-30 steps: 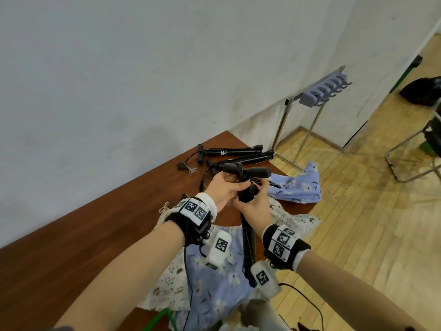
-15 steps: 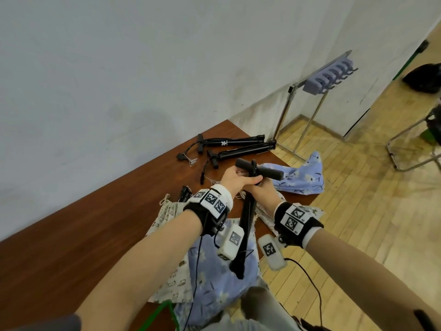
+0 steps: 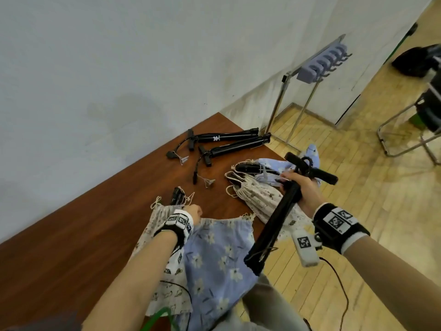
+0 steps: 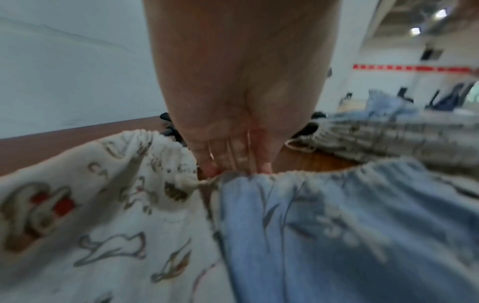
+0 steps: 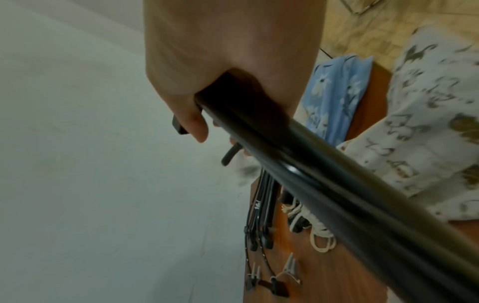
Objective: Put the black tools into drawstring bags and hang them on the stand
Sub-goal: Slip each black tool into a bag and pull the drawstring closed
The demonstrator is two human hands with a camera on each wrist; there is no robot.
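My right hand (image 3: 303,187) grips a black pump-like tool (image 3: 274,225) just below its T-handle and holds it slanted above the table's right edge; the barrel (image 5: 337,184) runs past the right wrist camera. My left hand (image 3: 194,212) is down at the mouth of a blue floral drawstring bag (image 3: 214,259), fingertips (image 4: 233,164) pinching its gathered rim (image 4: 324,172). A white printed bag (image 4: 90,205) lies under and left of it. Two more black tools (image 3: 226,137) (image 3: 236,148) lie at the table's far end. The hook stand (image 3: 322,65) is on the floor beyond.
Filled white and blue bags (image 3: 260,199) with a black tool end (image 3: 248,167) showing lie near the brown table's (image 3: 95,223) right edge. A small black part (image 3: 177,194) sits by the white bag's cords. A metal chair (image 3: 410,130) stands at far right.
My left hand has let go of the tool and dropped to the blue bag's rim. My right hand alone has carried the tool to the right, tilted.
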